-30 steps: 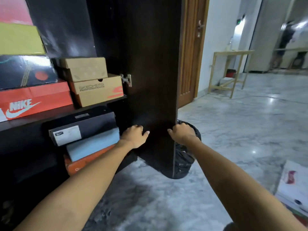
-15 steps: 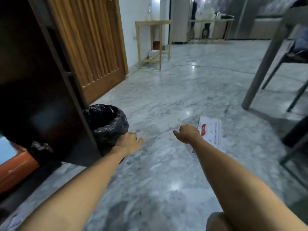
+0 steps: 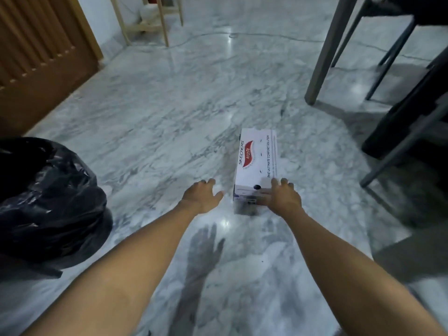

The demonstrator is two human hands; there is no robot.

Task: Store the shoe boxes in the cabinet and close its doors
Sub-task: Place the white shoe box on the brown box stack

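Showing one shoe box (image 3: pixel 256 163), two hands: left hand (image 3: pixel 201 196), right hand (image 3: pixel 283 198)

Both arms stretch out over the grey marble floor (image 3: pixel 169 122). A white Skechers shoe box (image 3: pixel 257 161) lies flat on it, lid up, long side running away from the camera. The right hand (image 3: pixel 282 197) is at the box's near right corner — fingers spread and lightly bent over the lid edge, though a firm grip cannot be made out. The left hand (image 3: pixel 201 195) hovers just beside the box's near left corner, fingers loose, not touching. At far left sits a bin lined with a black plastic bag (image 3: pixel 48 202). A wooden door (image 3: pixel 41 57) stands upper left — grey table legs (image 3: pixel 324 49) upper right.
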